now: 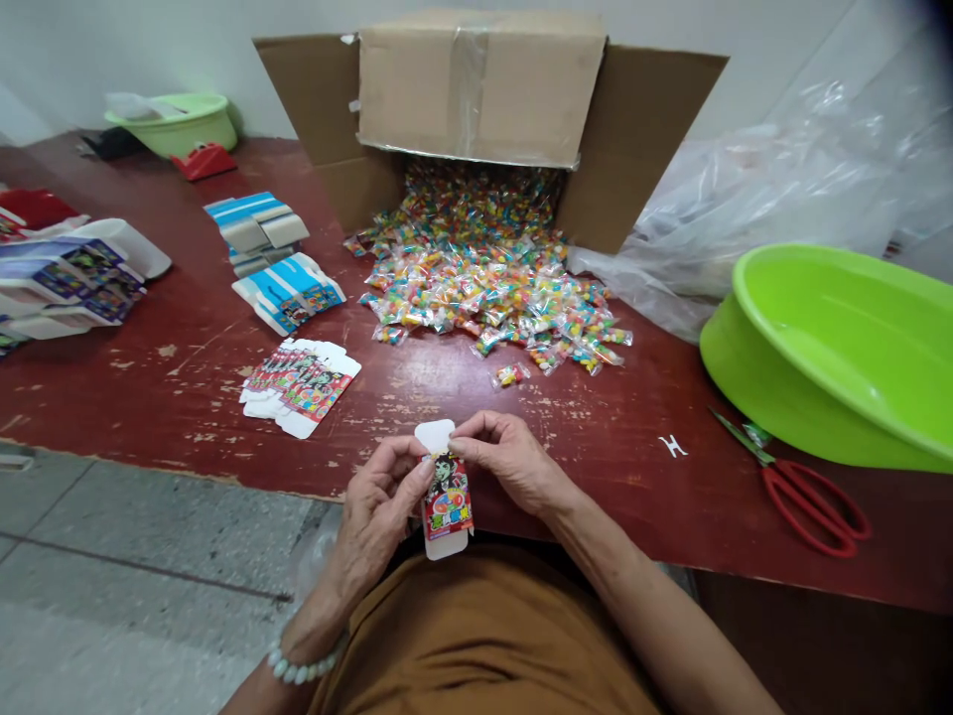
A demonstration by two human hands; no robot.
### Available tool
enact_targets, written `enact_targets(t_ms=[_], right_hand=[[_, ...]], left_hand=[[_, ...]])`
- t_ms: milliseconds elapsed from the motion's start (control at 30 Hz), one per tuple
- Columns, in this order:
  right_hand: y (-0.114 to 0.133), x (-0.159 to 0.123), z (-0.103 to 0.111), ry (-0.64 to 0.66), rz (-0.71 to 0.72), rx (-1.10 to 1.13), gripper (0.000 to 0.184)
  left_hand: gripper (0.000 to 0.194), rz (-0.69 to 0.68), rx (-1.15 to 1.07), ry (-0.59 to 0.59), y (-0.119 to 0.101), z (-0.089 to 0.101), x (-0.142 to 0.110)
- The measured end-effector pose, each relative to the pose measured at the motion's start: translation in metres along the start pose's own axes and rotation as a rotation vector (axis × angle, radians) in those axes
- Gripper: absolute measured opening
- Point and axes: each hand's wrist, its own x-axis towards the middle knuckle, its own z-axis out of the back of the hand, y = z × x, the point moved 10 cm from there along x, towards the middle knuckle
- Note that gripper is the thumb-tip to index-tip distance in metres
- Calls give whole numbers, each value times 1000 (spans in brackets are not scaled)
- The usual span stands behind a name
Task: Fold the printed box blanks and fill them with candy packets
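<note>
A small red candy box with a cartoon figure printed on it is held upright at the table's front edge, its white end flaps out at top and bottom. My left hand grips its left side, thumb on the printed front. At the upper right corner, my right hand pinches the box by its top flap. Flat red cartons lie fanned out to the left. Beyond my hands, many small clear packets of colourful candies spill from a cardboard box lying on its side.
Blue cartons and purple cartons lie to the left. A green basin, red-handled scissors and a white paper scrap are at right. Behind stand another green basin, a red tape dispenser and plastic sheeting.
</note>
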Motion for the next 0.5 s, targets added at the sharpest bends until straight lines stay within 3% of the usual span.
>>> enact_targets(t_ms=[100, 200, 367, 500], right_hand=[[4, 3, -6, 90, -6, 17, 38], [19, 1, -9, 90, 140, -108, 25], [36, -11, -13, 25, 335, -296, 19], [40, -12, -16, 37, 342, -477, 25]], left_hand=[[33, -3, -48, 29, 0, -2, 1], [54, 72, -197, 18, 7, -1, -1], [57, 454, -401, 257, 38, -34, -15], [61, 479, -380, 163, 45, -33, -10]])
